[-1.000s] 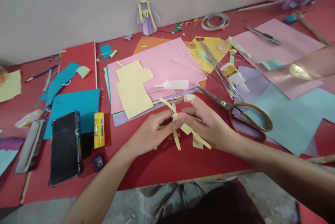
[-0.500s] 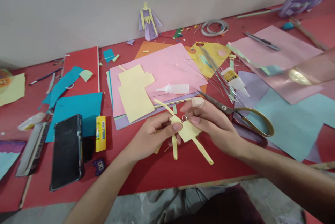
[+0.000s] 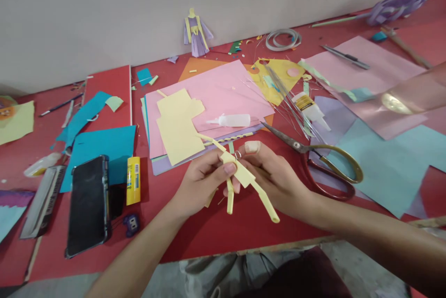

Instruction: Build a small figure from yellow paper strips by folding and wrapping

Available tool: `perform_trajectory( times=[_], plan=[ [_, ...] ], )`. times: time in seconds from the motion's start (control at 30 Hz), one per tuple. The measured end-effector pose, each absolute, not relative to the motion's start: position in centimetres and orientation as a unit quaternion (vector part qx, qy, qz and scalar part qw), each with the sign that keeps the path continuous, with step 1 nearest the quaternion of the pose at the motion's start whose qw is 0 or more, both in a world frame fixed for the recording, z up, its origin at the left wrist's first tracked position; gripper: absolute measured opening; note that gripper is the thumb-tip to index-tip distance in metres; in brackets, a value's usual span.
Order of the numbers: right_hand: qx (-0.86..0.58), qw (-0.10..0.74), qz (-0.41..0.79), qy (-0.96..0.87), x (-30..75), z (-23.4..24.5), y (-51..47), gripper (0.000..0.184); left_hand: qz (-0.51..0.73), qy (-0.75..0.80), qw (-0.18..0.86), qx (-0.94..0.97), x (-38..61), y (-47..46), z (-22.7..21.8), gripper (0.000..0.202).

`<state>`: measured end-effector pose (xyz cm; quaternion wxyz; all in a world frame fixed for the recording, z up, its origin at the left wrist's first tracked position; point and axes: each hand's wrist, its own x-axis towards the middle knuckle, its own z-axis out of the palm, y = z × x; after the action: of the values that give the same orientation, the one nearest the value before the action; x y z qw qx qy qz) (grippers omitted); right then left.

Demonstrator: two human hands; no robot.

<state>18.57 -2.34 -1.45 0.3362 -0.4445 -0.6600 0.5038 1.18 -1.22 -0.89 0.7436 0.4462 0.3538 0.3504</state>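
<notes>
A pale yellow paper figure (image 3: 245, 176), with a flat body and rolled-paper limbs, is held tilted just above the table's front part. My left hand (image 3: 200, 182) pinches its upper left side, thumb on top and fingers underneath. My right hand (image 3: 284, 178) is closed at the figure's other edge, its fingers curled partly behind the paper; a whitish bandage (image 3: 252, 147) wraps one finger. A thin wire loop (image 3: 238, 154) stands out at the top of the body, between both hands. Two tube limbs point toward me and another points up and left.
Scissors (image 3: 296, 145) lie open right of my hands. A clear squeeze bottle (image 3: 234, 120) rests on pink paper (image 3: 223, 86) beyond them. A glue stick (image 3: 133, 181) and phone (image 3: 88, 206) are at left. A purple paper doll (image 3: 196, 33) leans on the wall.
The paper figure has turned and tilted in my hands, so its body looks narrower. My right thumb, earlier on top of the paper, is now out of sight behind it.
</notes>
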Motion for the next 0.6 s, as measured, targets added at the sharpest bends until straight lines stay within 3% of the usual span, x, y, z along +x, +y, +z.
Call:
perform_trajectory(
  times=[0.33,0.6],
  plan=[
    [-0.411,0.342,0.257,-0.805,18.9,-1.6,-3.0,0.009,0.416,0.416,0.693,0.417,1.7,-1.1,-0.8,0.023],
    [-0.406,0.388,0.26,-0.785,18.4,-2.1,-2.0,0.014,0.458,0.467,0.648,0.39,2.3,-1.0,-1.3,0.024]
  ],
)
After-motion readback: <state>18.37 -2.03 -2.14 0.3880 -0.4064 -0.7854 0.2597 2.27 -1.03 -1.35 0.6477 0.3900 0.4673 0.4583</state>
